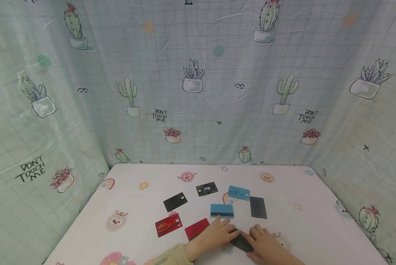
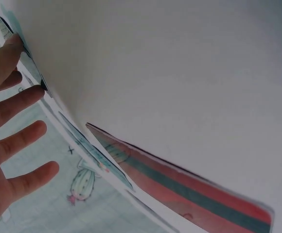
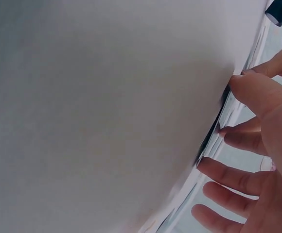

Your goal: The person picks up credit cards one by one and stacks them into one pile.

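Fingers spread on the left hand (image 1: 219, 232), loosely extended on the right hand (image 1: 267, 244) — both touching the dark card (image 1: 241, 243) between them on the tabletop (image 1: 136, 204). Looks like a positioning step — next bit probably needs light, even contact.

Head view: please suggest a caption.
Human left grip and right grip touch a rectangular black card near red cards and blue cards.

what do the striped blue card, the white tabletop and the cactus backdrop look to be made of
Striped blue card: likely thin, smooth plastic; its flat, crisp outline and dark, magnetic-looking band suggest that.
White tabletop: smooth, perhaps vinyl or coated cloth, given its flat printed pictures; hard to tell.
Cactus backdrop: probably plastic sheeting or coated fabric, slightly shiny; its creases catch the light.
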The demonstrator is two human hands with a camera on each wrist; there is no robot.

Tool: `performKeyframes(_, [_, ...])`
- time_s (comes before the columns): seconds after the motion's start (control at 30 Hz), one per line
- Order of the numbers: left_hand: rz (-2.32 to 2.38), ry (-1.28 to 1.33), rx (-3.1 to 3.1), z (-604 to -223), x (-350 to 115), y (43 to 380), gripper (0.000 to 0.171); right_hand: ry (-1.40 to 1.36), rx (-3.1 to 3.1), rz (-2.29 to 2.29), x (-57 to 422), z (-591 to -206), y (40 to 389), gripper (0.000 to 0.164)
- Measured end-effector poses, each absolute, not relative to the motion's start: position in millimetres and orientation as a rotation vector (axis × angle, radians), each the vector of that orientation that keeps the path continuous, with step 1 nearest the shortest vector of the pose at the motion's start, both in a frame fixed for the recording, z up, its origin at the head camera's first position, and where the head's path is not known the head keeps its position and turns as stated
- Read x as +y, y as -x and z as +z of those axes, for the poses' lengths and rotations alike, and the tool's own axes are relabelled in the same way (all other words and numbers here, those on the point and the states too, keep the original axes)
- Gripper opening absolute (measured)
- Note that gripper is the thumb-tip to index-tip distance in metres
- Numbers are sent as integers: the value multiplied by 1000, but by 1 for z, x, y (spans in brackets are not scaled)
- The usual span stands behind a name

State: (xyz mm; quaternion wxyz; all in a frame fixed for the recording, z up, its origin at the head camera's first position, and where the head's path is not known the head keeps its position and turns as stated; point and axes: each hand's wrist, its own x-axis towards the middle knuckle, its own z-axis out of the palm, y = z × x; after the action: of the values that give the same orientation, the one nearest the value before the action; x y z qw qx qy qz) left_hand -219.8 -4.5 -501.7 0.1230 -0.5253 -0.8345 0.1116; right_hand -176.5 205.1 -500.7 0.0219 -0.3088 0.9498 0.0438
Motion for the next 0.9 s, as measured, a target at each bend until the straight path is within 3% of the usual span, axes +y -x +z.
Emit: performKeyframes(0.9, [431, 1481, -2407, -495, -1, 216, 48, 998, 3041, 243, 204, -499, 177, 64])
